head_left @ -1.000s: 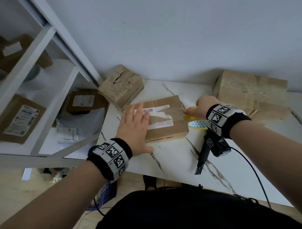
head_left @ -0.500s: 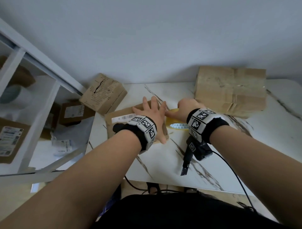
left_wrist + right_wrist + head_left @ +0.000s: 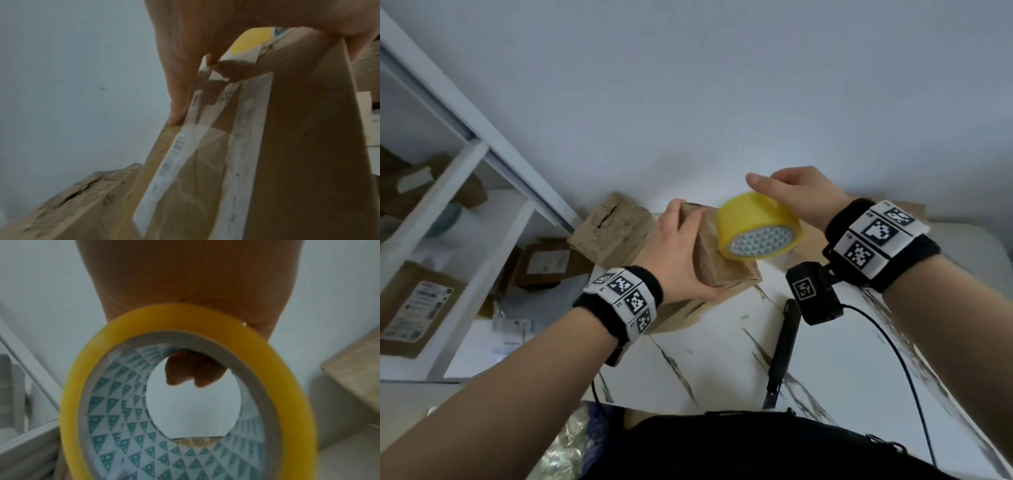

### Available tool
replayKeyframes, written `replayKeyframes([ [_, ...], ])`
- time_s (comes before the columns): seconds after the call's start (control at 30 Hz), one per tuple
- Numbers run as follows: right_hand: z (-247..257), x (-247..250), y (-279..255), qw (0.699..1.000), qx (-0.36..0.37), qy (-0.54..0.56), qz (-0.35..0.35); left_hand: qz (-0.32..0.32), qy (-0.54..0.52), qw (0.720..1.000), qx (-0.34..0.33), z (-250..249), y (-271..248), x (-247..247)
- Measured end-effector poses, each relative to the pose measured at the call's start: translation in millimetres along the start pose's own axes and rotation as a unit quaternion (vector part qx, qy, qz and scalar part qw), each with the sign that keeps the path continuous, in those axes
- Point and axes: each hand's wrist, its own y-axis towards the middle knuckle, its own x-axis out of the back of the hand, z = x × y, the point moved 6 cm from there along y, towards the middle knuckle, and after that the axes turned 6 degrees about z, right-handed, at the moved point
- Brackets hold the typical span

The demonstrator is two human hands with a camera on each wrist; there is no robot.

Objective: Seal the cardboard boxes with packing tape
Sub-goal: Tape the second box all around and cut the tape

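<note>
My left hand (image 3: pixel 678 253) grips a small cardboard box (image 3: pixel 726 270) and holds it tilted up off the marble table (image 3: pixel 722 359). In the left wrist view the box (image 3: pixel 267 154) shows white label strips, with my fingers (image 3: pixel 176 91) curled over its far edge. My right hand (image 3: pixel 794 197) holds a yellow roll of packing tape (image 3: pixel 756 229) in the air against the box's upper right side. In the right wrist view two fingertips (image 3: pixel 185 376) hook over the far rim of the roll (image 3: pixel 185 402), whose core has a teal triangle pattern.
A black utility knife (image 3: pixel 782 353) lies on the table near its front edge. Another cardboard box (image 3: pixel 609 229) sits at the table's back left and a larger one (image 3: pixel 353 366) at the right. White shelving (image 3: pixel 448 205) with parcels stands on the left.
My left hand went from pressing flat on the box to gripping it and tilting it up. My right hand lifted the tape roll off the table to the box.
</note>
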Motion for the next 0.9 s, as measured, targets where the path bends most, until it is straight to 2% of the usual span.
replayKeyframes([
  [0.13,19,-16,3,1.0,0.027,0.0,0.015,-0.044,-0.052,0.998,-0.009,18,-11,6],
  [0.4,44,-33,10,0.993,0.017,-0.112,0.017,-0.033,-0.061,0.998,-0.003,54,-26,1],
  [0.57,36,-36,11,0.949,-0.036,-0.31,0.03,-0.036,-0.078,0.996,-0.015,83,-44,-3],
  [0.67,29,-57,12,0.936,-0.063,-0.342,0.059,-0.038,-0.085,0.996,-0.012,97,-52,-7],
  [0.9,36,-111,23,0.924,-0.063,-0.363,0.102,-0.044,-0.091,0.995,0.008,136,-77,-16],
])
